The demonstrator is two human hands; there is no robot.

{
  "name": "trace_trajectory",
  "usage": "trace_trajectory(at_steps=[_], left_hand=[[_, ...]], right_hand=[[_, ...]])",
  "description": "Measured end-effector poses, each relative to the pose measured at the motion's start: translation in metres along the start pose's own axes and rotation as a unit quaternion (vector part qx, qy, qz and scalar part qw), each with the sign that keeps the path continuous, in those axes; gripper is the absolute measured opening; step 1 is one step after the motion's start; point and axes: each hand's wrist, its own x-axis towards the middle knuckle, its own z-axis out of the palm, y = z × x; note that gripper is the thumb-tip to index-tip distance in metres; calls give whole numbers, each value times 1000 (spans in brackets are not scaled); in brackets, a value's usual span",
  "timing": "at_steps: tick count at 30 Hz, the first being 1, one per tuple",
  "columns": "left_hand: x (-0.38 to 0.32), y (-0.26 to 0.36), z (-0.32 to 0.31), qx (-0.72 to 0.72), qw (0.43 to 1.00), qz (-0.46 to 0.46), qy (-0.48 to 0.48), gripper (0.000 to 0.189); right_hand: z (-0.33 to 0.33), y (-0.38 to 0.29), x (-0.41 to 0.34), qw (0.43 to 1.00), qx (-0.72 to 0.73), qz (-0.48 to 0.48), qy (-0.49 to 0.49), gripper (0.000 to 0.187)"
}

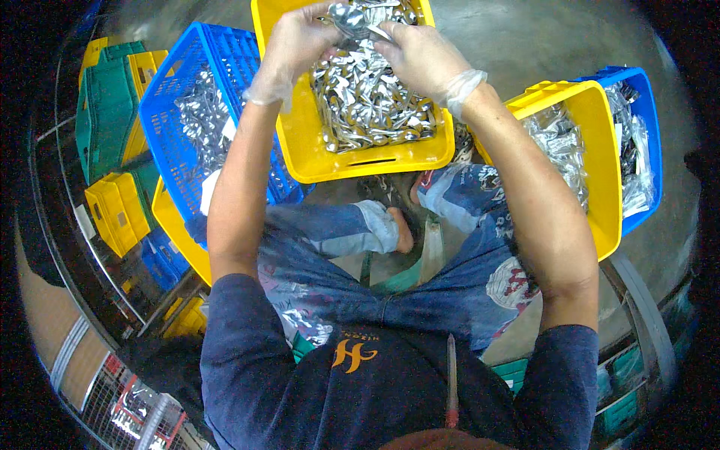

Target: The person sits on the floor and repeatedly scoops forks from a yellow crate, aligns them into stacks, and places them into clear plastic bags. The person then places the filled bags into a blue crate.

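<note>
Both my hands wear thin clear gloves and are raised over a yellow plastic crate point(304, 152) at the top of the view. Inside the crate lies a heap of metal spoons point(374, 107) in clear plastic lining. My left hand point(306, 39) grips a small bunch of metal spoons point(350, 21), its bowls turned towards me. From the other side my right hand point(416, 56) closes its thumb and fingers on a spoon handle point(380, 32) beside that bunch. Whether this handle belongs to the bunch cannot be told.
To the left stands a blue perforated crate point(163, 135) with loose cutlery point(205, 118). At the right, a yellow crate point(607, 185) and a blue crate point(652, 140) hold plastic-wrapped cutlery point(562, 146). Green crates point(109, 107) and yellow crates point(115, 214) are stacked at far left.
</note>
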Motion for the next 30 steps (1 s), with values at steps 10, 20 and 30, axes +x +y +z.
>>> trace_trajectory(at_steps=[10,20,30], left_hand=[[11,-247,65,348,929,-83,-96,27],[-21,-264,96,301,952,-39,-22,27],[-13,-261,91,263,959,-101,-40,20]], right_hand=[[0,5,3,990,81,24,-115,31],[-15,4,5,964,206,130,-103,32],[-20,-8,6,957,182,180,-134,38]])
